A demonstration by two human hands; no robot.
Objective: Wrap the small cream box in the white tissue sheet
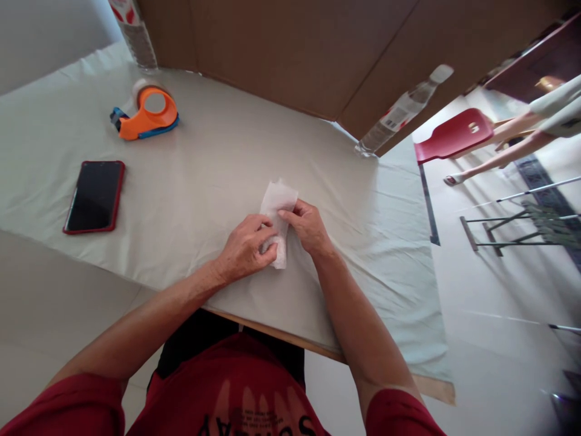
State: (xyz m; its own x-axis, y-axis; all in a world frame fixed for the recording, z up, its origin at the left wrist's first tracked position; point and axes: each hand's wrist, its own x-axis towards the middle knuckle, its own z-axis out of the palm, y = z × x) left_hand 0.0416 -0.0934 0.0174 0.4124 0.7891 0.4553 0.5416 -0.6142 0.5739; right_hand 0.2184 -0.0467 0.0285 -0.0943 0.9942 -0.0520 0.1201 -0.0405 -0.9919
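A folded white tissue [278, 197] is held just over the cloth-covered table, near its front edge. My left hand [247, 248] is closed on the tissue's left and lower part, with thumb and fingers curled round it. From the other side, my right hand [310, 229] pinches the tissue's right edge, thumb on top. The tissue looks layered, and its lower part is crumpled. Whether anything lies inside the folds, I cannot tell.
On the left lie a phone [94, 197] with a red case and an orange tape dispenser [152, 115]. Tall brown cardboard [272, 48] stands behind, flanked by a left bottle [138, 42] and a right bottle [397, 115]. Beyond the table's right side are a red chair [458, 133] and a person's legs [503, 148].
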